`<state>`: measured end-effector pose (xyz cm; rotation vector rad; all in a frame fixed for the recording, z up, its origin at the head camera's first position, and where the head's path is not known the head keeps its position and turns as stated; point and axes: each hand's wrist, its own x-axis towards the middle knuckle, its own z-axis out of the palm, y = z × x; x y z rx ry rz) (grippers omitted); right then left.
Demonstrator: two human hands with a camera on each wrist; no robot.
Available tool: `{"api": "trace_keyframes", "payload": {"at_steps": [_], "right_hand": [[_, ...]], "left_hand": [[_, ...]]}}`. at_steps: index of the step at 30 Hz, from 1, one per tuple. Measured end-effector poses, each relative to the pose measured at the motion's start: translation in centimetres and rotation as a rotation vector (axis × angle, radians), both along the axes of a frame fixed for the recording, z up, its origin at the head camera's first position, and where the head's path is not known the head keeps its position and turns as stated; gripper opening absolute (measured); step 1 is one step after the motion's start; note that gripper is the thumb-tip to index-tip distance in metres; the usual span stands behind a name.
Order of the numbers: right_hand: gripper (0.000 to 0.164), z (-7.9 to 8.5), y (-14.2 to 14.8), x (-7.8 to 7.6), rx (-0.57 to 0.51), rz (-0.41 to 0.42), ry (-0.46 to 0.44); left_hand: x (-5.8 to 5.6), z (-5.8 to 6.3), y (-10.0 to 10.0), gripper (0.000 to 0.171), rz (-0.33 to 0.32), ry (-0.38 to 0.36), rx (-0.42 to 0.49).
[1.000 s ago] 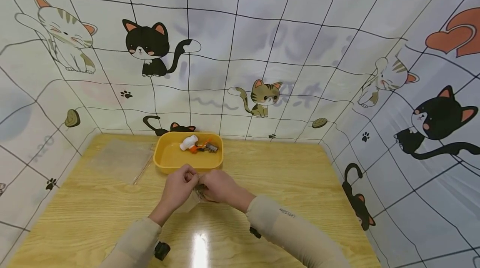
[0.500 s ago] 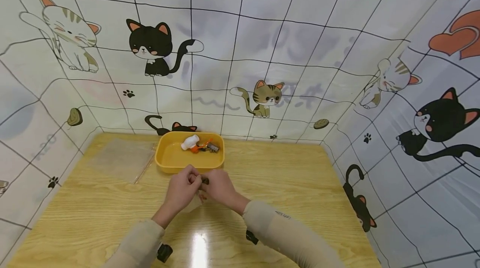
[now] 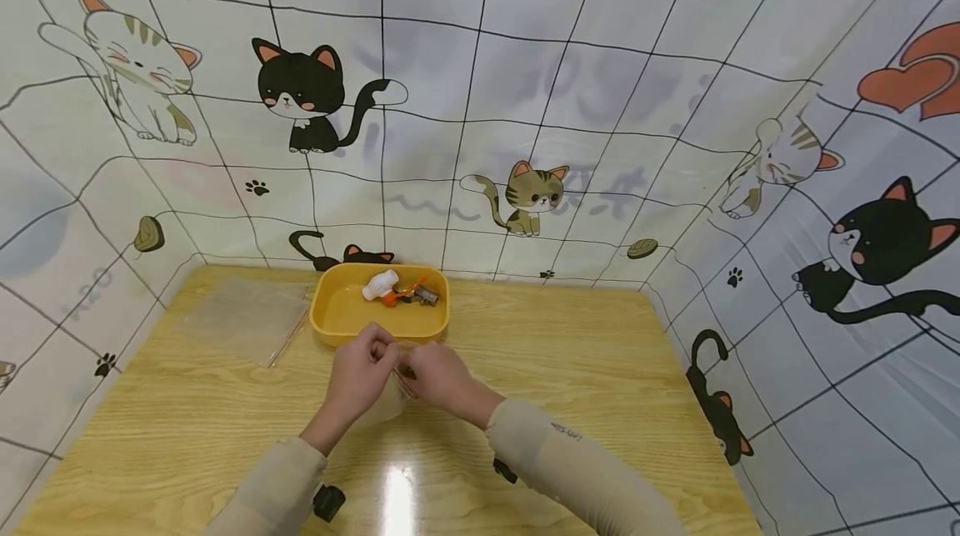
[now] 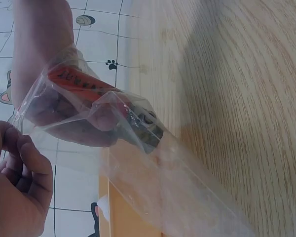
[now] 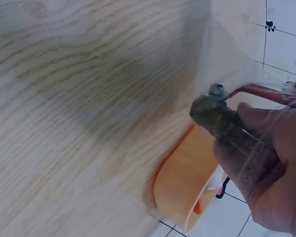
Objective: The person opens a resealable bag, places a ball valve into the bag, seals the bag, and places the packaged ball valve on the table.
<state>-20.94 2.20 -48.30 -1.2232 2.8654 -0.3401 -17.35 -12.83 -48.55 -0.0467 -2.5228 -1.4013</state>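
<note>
right sleeve (image 3: 581, 461): small dark lettering (image 3: 566, 431), perhaps beginning "Let", rest too small | red-handled valve (image 4: 99, 93): dark capitals (image 4: 79, 81) along handle, illegible through clear bag (image 4: 170, 197) | back wall cloth (image 3: 435, 61): faint bluish letter-like marks (image 3: 615, 188), unreadable
</note>
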Motion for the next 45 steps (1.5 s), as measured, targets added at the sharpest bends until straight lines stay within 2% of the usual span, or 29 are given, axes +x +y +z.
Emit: {"api": "trace_keyframes", "payload": {"at_steps": [6, 10, 13, 17, 22, 25, 28, 33, 40, 45], "right_hand": [[0.030, 0.8, 0.1, -0.1, 0.076, -0.029, -0.020], [0.029, 1.4, 0.3, -0.2, 0.070, -0.040, -0.042], [0.028, 2.0, 0.6, -0.2, 0.017, -0.022, -0.044], [0.018, 3.1, 1.1, -0.1, -0.069, 0.006, -0.058], [0.023, 4.5, 2.0, 0.2, -0.216, -0.015, -0.144], [0.025, 4.9, 2.2, 0.4, -0.275, -0.003, -0.148], [0.025, 4.8, 2.0, 0.7, -0.263, 0.016, -0.132], [0.016, 4.5, 1.5, 1.5, -0.242, 0.025, -0.127], [0.009, 4.2, 1.1, 2.2, -0.310, -0.025, -0.140], [0.009, 4.1, 1.4, 2.0, -0.318, -0.065, -0.103]], "left_hand": [[0.2, 0.3, 0.3, 0.006, 0.007, 0.045, 0.017], [0.3, 0.9, 0.5, 0.006, 0.012, 0.038, 0.043], [0.2, 1.4, 0.5, 0.005, 0.016, 0.031, 0.071], [0.0, 1.7, 0.2, 0.004, 0.037, 0.032, 0.088], [-0.3, 1.8, -0.4, 0.004, 0.061, 0.012, 0.092], [-0.5, 1.8, -0.5, 0.004, 0.068, -0.005, 0.099], [-0.6, 1.8, -0.6, 0.004, 0.070, -0.014, 0.098], [-0.7, 1.9, -0.5, 0.004, 0.078, -0.023, 0.099], [-0.8, 1.9, -0.4, 0.005, 0.101, -0.034, 0.121], [-1.0, 1.9, -0.4, 0.006, 0.122, -0.010, 0.101]]}}
